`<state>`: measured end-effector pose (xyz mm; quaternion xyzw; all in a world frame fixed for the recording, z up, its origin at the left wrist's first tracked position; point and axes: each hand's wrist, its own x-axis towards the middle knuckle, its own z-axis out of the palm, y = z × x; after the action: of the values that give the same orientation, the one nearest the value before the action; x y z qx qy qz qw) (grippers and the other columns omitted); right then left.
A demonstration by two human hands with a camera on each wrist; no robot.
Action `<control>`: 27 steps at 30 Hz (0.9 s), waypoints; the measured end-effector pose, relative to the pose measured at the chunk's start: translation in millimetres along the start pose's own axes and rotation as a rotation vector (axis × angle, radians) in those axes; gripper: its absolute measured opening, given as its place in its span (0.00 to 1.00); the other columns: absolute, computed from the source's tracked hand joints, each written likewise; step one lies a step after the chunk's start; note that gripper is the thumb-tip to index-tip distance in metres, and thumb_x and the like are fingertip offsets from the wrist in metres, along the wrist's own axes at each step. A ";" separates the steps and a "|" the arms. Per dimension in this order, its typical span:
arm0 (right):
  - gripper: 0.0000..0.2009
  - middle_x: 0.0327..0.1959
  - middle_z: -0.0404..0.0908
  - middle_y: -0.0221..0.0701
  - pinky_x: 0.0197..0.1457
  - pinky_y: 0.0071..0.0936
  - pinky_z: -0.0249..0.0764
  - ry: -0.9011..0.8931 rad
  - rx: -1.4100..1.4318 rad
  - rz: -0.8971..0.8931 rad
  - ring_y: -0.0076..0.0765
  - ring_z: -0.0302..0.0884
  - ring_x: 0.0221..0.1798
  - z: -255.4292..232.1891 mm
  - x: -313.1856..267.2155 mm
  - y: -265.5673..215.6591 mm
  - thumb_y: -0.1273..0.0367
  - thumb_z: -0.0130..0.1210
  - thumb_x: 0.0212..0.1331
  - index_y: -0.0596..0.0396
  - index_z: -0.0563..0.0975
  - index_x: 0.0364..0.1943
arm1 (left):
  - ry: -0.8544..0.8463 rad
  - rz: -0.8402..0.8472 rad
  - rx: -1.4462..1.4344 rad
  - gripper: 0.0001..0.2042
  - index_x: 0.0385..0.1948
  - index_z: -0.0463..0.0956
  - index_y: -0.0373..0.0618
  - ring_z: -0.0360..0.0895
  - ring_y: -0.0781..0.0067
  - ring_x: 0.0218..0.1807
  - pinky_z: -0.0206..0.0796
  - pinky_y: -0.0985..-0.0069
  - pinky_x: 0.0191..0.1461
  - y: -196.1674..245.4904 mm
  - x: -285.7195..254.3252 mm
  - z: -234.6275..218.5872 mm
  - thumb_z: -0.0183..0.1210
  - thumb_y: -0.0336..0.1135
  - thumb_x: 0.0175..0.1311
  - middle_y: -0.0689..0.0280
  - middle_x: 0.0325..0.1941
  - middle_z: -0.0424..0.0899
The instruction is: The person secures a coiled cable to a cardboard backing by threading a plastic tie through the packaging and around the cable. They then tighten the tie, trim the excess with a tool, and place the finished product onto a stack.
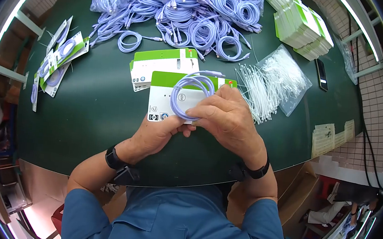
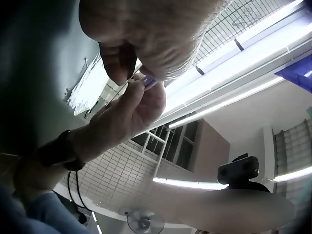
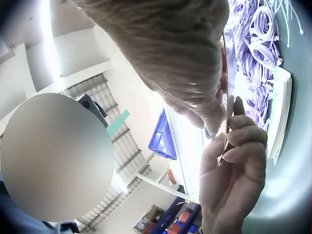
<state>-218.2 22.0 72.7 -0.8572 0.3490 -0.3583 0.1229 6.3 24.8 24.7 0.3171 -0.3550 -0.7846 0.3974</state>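
A coiled lavender cable point(image 1: 175, 100) lies against the front of a white and green card point(image 1: 159, 91), held up over the table. My left hand point(image 1: 151, 135) pinches the card's lower edge, its thumb by the bottom of the coil. With thumb and fingers my right hand point(image 1: 230, 118) grips the coil at its lower right. In the left wrist view the right hand point(image 2: 122, 114) shows beyond the near hand, a bit of cable at its fingertips. The right wrist view shows the left hand point(image 3: 236, 170) holding the card edge-on.
Behind the held card lie stacked cards point(image 1: 159, 66). Many cable coils point(image 1: 205, 28) cover the far side; white ties point(image 1: 263, 89), a phone point(image 1: 321, 74) and card piles point(image 1: 302, 26) stand right. Cards with cables point(image 1: 64, 56) lie left.
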 end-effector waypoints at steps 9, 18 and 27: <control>0.18 0.37 0.84 0.25 0.45 0.35 0.74 0.072 0.086 0.028 0.37 0.79 0.39 18.4 -7.4 26.3 0.73 0.76 0.45 0.47 0.88 0.44 | -0.066 0.059 0.237 0.21 0.63 0.73 0.36 0.85 0.66 0.48 0.79 0.69 0.48 -8.9 13.7 -9.1 0.57 0.26 0.67 0.58 0.51 0.85; 0.16 0.38 0.85 0.26 0.48 0.34 0.76 0.039 0.321 0.110 0.36 0.82 0.42 32.5 -8.5 32.8 0.74 0.76 0.47 0.50 0.89 0.43 | -0.019 0.169 0.195 0.14 0.52 0.79 0.35 0.84 0.74 0.33 0.78 0.78 0.35 -11.0 15.1 -3.8 0.62 0.35 0.74 0.60 0.41 0.86; 0.16 0.38 0.86 0.29 0.36 0.23 0.79 0.047 0.350 0.209 0.26 0.83 0.34 46.8 -3.8 19.6 0.74 0.79 0.46 0.53 0.86 0.41 | 0.261 0.138 0.239 0.14 0.51 0.75 0.37 0.77 0.82 0.22 0.65 0.83 0.18 -4.6 17.9 5.6 0.61 0.39 0.75 0.65 0.35 0.81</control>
<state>-197.3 8.5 28.3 -0.7733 0.3711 -0.4187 0.2982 -8.5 13.3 20.1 0.4358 -0.4121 -0.6599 0.4526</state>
